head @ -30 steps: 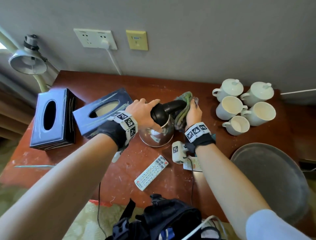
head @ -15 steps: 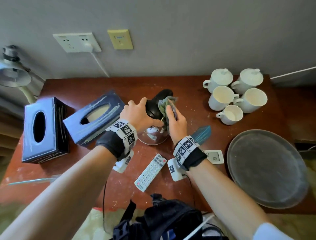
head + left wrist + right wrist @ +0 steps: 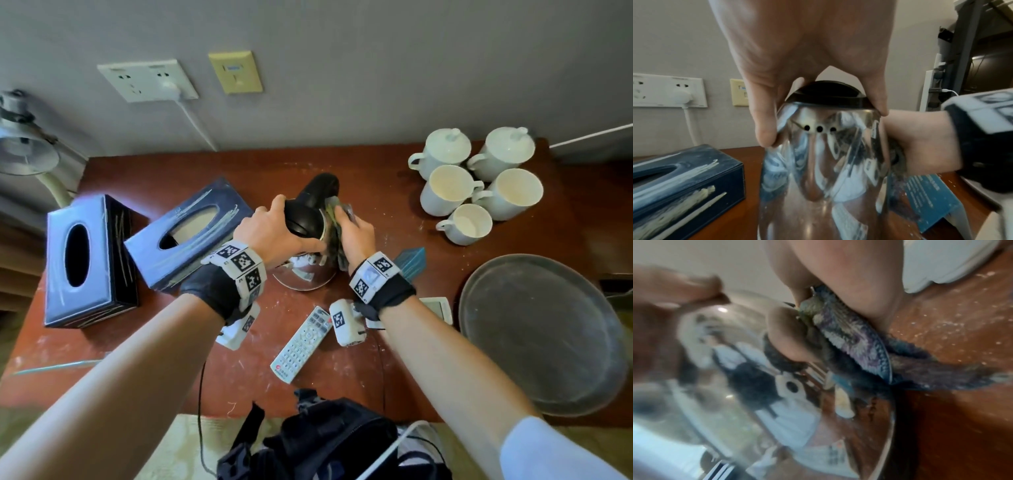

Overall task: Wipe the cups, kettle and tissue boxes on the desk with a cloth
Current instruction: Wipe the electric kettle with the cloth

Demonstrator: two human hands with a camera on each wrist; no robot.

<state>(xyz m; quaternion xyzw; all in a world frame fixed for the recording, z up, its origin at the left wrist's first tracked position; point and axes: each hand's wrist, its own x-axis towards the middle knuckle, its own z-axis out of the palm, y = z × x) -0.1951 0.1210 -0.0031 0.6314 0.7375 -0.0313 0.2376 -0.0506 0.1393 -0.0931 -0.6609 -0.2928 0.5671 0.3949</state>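
Steel electric kettle (image 3: 303,270), black-lidded, mid-counter (image 3: 359,164). Left hand (image 3: 270,236) grip clamped over its lid; right hand (image 3: 356,236) grip clenching the cloth (image 3: 334,219), which has slid from the handle down its right flank. Body-wiping under way. Cups (image 3: 479,185) right of kettle, tissue boxes (image 3: 188,233) left: likely still pending.

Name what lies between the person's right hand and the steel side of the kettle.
A folded cloth: the right hand presses it against the kettle. The right wrist view shows it best; the head view shows it too.
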